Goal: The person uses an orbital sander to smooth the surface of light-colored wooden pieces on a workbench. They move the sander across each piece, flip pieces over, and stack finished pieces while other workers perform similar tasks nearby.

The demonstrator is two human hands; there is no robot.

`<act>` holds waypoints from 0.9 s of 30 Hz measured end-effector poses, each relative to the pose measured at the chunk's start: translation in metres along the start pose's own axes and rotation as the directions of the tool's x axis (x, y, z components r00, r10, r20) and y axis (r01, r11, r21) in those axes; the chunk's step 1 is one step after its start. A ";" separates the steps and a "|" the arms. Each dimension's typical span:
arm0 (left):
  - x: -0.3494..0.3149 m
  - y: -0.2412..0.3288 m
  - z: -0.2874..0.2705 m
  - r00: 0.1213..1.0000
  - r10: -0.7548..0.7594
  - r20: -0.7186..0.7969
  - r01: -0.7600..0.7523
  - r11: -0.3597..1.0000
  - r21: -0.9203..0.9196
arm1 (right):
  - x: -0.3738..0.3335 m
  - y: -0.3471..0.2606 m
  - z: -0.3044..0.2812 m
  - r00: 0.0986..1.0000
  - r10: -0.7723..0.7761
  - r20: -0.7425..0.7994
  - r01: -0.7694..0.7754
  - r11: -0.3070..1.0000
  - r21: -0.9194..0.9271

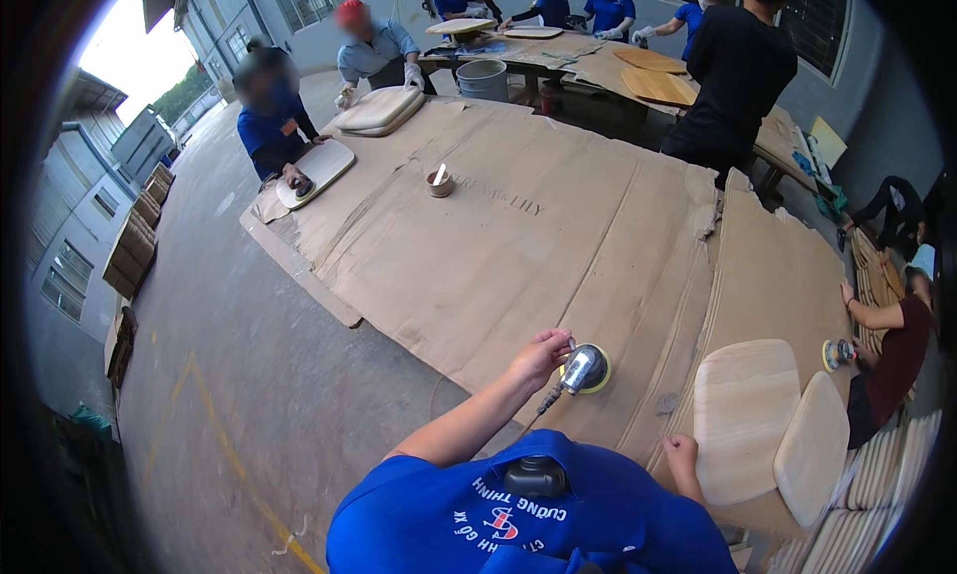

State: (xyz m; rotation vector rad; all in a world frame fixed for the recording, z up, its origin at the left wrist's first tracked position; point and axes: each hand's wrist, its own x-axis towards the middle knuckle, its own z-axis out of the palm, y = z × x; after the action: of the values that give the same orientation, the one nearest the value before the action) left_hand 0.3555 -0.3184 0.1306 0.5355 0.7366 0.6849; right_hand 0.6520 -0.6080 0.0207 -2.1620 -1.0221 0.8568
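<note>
My left hand point(541, 359) is at the upper left edge of a sander point(577, 371), with finger and thumb pinched together. Whether they grip part of the tool or something small is too fine to make out. The sander has a silver body, a black top and a yellow-rimmed round pad; it rests on the cardboard-covered table point(478, 265), its hose running back toward me. Curled closed, my right hand point(682, 454) lies beside the left edge of a pale wooden board point(746, 414); its palm is hidden. A second pale board point(812, 449) lies against the first, on the right.
A brown tub point(440, 185) with a white stick stands farther up the table. At the far left, a co-worker runs a sander over a board point(321, 171), near stacked boards point(379, 108). Another person with a sander point(837, 354) is at the right. Board stacks point(882, 474) stand lower right.
</note>
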 end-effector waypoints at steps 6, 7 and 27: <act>-0.003 -0.007 0.018 0.999 0.028 0.020 -0.028 1.000 -0.007 | 0.005 -0.004 -0.015 0.990 -0.066 0.128 0.022 0.946 0.323; -0.003 -0.007 0.022 1.000 0.020 0.010 -0.020 1.000 -0.001 | 0.003 -0.011 -0.019 0.983 -0.062 0.173 -0.011 0.918 0.396; -0.010 0.000 0.039 1.000 -0.002 -0.001 0.002 1.000 -0.012 | -0.072 -0.195 -0.177 0.739 -0.657 -0.146 0.356 0.197 0.913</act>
State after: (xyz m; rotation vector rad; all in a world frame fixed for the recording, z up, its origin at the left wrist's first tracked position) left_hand 0.3793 -0.3334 0.1594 0.5237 0.7329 0.6876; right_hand 0.6647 -0.6048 0.2939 -0.6333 -0.9531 1.0338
